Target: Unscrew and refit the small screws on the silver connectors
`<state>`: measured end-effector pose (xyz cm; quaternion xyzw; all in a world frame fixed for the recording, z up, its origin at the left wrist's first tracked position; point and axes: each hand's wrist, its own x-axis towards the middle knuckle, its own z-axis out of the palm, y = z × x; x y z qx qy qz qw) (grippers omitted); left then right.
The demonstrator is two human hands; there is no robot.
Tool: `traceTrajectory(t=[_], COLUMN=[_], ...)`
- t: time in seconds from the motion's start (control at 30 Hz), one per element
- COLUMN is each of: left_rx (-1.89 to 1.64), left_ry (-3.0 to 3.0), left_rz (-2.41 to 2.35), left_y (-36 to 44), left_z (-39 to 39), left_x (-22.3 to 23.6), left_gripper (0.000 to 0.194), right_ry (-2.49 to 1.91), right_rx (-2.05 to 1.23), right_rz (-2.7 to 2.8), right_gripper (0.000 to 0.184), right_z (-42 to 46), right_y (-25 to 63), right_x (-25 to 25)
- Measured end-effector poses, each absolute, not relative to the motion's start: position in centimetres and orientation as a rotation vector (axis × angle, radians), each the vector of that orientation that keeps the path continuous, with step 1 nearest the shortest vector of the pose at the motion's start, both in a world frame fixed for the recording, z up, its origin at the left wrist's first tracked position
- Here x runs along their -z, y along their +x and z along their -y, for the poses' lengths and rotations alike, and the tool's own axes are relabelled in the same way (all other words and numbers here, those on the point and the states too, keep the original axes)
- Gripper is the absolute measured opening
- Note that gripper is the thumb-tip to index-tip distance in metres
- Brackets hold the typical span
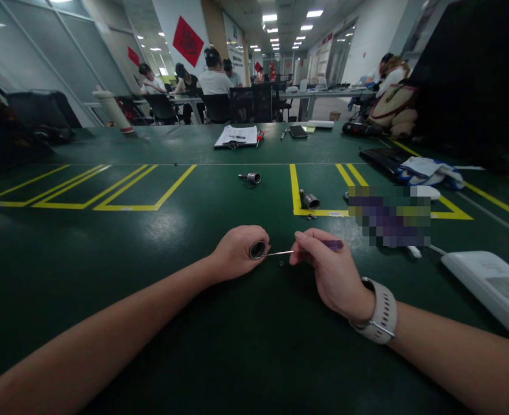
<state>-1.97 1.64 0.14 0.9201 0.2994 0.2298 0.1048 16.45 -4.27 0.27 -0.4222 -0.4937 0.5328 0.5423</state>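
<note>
My left hand (237,253) rests on the green table (150,276), fingers wrapped round a small metal cylinder (257,249) whose open end faces right. My right hand (327,271) pinches a purple-handled screwdriver (323,246); its thin shaft points left, tip at the cylinder's mouth. A tiny dark part (281,263) lies on the table just below the shaft. A light watch (379,320) is on my right wrist.
Two more metal cylinders (251,177) (309,200) lie farther back, small black bits (310,217) beside one. A white device (491,288) lies at right, gloves (431,171) beyond it, a clipboard (237,137) and phone (298,131) at the back. People sit at distant tables.
</note>
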Motion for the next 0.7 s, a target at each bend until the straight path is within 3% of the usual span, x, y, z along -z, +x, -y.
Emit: traceTrajectory(t=[0.33,0.7], left_rx=[-0.739,-0.829], left_ry=[2.721,2.64], left_rz=[-0.84,-0.894], left_y=[-1.9,-1.8], left_z=[-1.7,-1.7], left_x=[0.0,0.1], left_gripper=[0.007,0.016], right_ry=[-1.055,-1.02], right_rx=[-0.941,-0.812], right_rz=[1.539,1.669], right_gripper=[0.023,0.021], right_z=[5.3,6.1], right_y=[16.4,16.3], right_x=[-1.3,-1.6])
